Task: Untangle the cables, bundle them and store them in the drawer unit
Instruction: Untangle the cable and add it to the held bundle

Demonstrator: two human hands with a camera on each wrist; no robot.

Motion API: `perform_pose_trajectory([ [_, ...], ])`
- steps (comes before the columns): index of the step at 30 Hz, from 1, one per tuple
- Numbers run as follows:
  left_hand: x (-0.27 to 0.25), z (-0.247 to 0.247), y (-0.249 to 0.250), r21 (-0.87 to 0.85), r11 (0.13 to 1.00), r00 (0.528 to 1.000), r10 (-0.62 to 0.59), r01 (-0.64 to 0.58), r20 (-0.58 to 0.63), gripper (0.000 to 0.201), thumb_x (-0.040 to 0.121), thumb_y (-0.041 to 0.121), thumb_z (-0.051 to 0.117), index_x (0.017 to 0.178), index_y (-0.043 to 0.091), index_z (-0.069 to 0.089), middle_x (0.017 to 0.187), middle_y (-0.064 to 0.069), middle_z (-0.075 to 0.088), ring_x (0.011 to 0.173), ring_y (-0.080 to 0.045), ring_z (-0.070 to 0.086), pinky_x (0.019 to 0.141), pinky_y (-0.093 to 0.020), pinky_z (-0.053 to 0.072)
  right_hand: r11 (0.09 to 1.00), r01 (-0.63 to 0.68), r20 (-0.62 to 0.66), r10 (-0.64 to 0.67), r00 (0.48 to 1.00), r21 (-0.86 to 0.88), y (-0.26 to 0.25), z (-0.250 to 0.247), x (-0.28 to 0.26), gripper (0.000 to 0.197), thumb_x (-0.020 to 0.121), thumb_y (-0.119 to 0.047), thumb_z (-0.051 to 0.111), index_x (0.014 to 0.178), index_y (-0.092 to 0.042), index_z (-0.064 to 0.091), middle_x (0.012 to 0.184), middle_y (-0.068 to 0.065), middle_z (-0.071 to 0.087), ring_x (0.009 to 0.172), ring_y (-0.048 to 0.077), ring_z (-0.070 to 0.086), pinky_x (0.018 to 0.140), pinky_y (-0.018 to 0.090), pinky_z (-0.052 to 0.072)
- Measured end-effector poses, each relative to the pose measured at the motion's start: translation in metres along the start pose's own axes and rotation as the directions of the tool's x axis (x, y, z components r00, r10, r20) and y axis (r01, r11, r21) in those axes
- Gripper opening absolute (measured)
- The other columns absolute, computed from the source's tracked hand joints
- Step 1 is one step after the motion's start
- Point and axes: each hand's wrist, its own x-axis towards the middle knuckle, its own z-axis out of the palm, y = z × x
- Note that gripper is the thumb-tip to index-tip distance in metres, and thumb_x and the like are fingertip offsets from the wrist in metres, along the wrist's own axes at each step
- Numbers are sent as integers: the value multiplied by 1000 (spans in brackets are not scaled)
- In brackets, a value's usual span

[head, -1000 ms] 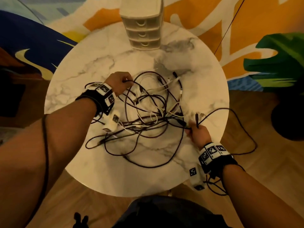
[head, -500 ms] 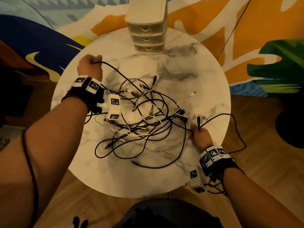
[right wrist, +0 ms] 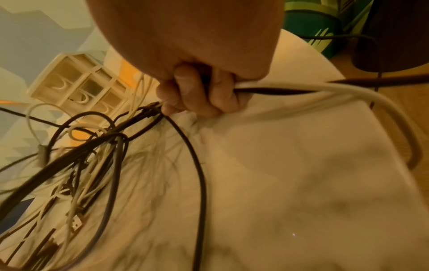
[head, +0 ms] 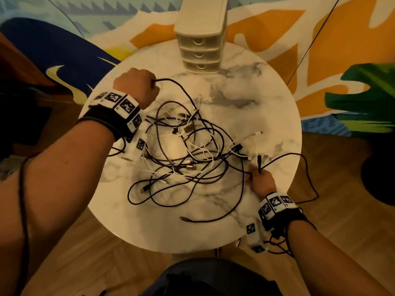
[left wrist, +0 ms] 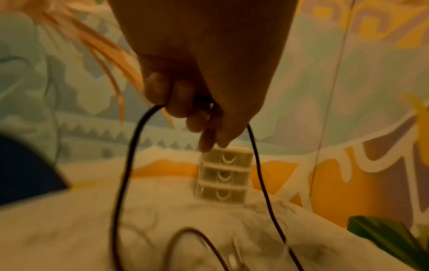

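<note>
A tangle of dark and white cables (head: 192, 154) lies in the middle of the round marble table (head: 275, 116). My left hand (head: 136, 86) is raised over the table's far left and grips a black cable (head: 181, 86) that hangs in a loop (left wrist: 130, 165) below the fist (left wrist: 195, 102). My right hand (head: 259, 180) sits at the table's right edge and grips a black cable and a white one (right wrist: 290, 88), with a black plug (head: 259, 159) sticking up from it. The beige three-drawer unit (head: 201, 37) stands at the far edge, all drawers pushed in.
One dark cable loops off the table's right side (head: 307, 180) over the wooden floor. A green plant in a dark pot (head: 376, 116) stands to the right. A painted wall (head: 320, 28) rises behind the table.
My left hand left the middle of the tangle and rose toward the far left, drawing the black cable out with it. The tangle shifted and loosened. My right hand stayed put.
</note>
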Motion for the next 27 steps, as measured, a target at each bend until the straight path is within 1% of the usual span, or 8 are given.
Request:
perform_pose_trajectory([
  [5, 6, -37, 3, -86, 992, 936, 59, -94, -348, 24, 91, 21, 48, 103, 8, 63, 108, -19, 55, 99, -38, 52, 78, -43, 44, 996, 15, 22, -13, 1000, -93, -2, 2, -4, 43, 100, -34, 35, 87, -5, 64, 95, 23, 65, 90, 36, 59, 74, 33, 39],
  [8, 6, -21, 0, -318, 942, 910, -222, 107, -350, 38, 90, 43, 43, 100, 11, 62, 110, -21, 55, 104, -37, 51, 82, -39, 41, 994, 46, 27, -44, 999, -103, -1, 3, -6, 49, 101, -35, 32, 91, -3, 66, 102, 23, 66, 96, 39, 59, 80, 36, 43],
  [10, 0, 8, -1, -593, 705, 868, -496, 388, -22, 53, 88, 58, 39, 83, 8, 54, 97, -24, 61, 91, -40, 58, 74, -38, 45, 982, 79, 42, -72, 996, -174, 0, 2, -6, 45, 101, -32, 32, 94, -3, 66, 104, 22, 66, 97, 38, 59, 83, 37, 44],
  [13, -20, 40, -5, -745, 172, 731, -422, 645, 536, 55, 97, 53, 29, 81, 6, 50, 63, -12, 63, 57, -26, 58, 58, -28, 43, 968, 93, 69, -79, 995, -232, 3, 2, -8, 39, 101, -25, 32, 81, -10, 61, 108, 23, 65, 99, 39, 58, 81, 37, 43],
  [15, -29, 42, -9, -715, 285, 757, -402, 638, 515, 53, 100, 48, 25, 87, 6, 55, 46, -4, 60, 44, -18, 51, 47, -21, 38, 966, 101, 54, -91, 994, -237, 4, 2, -8, 38, 101, -25, 32, 80, -11, 60, 107, 25, 64, 98, 40, 58, 76, 35, 40],
  [19, -26, 1, -19, -225, 922, 948, -290, 314, 134, 53, 100, 43, 27, 93, 4, 64, 95, -20, 65, 80, -35, 60, 70, -36, 46, 962, 100, 65, -86, 994, -255, 1, 0, -12, 40, 101, -25, 32, 118, -2, 60, 112, 28, 62, 102, 41, 57, 85, 39, 44],
  [22, -20, -31, -27, 177, 967, 981, -172, 185, -84, 38, 99, 31, 32, 108, 5, 58, 99, -22, 61, 88, -40, 56, 71, -43, 43, 945, 137, 79, -119, 990, -296, -1, 3, -15, 47, 100, -27, 31, 142, -10, 39, 114, 27, 60, 102, 41, 57, 86, 42, 45],
  [27, -27, -19, -14, 34, 998, 957, -42, 54, -288, 30, 95, 16, 38, 113, -2, 54, 110, -28, 53, 103, -44, 46, 77, -49, 39, 977, 85, 26, -82, 996, -198, -1, 2, -17, 44, 101, -31, 32, 124, -6, 59, 108, 27, 63, 96, 41, 58, 82, 41, 46],
])
